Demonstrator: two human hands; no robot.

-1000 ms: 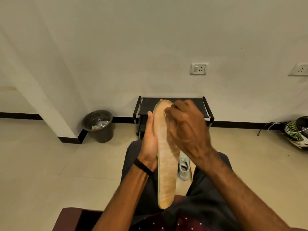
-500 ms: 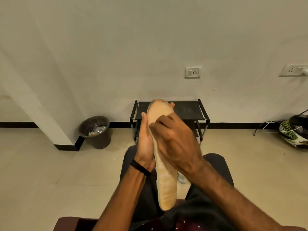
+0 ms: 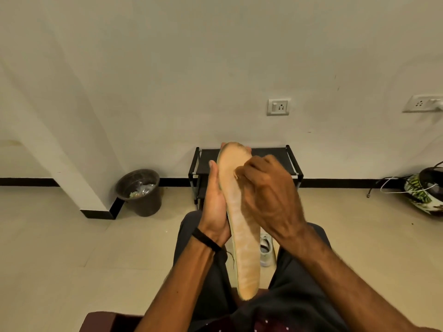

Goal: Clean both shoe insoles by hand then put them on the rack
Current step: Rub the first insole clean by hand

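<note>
**Head view: one insole in hand, rack waiting beyond**

Head camera looks down over the person's lap, where the insole point(image 3: 242, 236) stands nearly upright, its heel end low by the knees and its toe end raised toward the wall. The left hand point(image 3: 215, 202) backs it from the left side, palm against the edge, thumb straight up along it and fingertips just showing behind the toe. The right hand point(image 3: 268, 200) is curled, fingers bent against the upper face of the insole; whether they pinch a bit of dirt or only scrape cannot be told.

On the floor between the legs lies a white shoe point(image 3: 266, 252), partly hidden by the insole. Farther off, against the wall, stands the black rack point(image 3: 293, 164). A dark bin point(image 3: 140, 192) sits at the left by the wall corner, a helmet point(image 3: 424, 195) at the far right.

The likely trouble is the soft insole folding under hard rubbing, since it is braced from one side only. Loosened grit would probably drop onto the lap or into the shoe. The second insole is not in sight.
</note>
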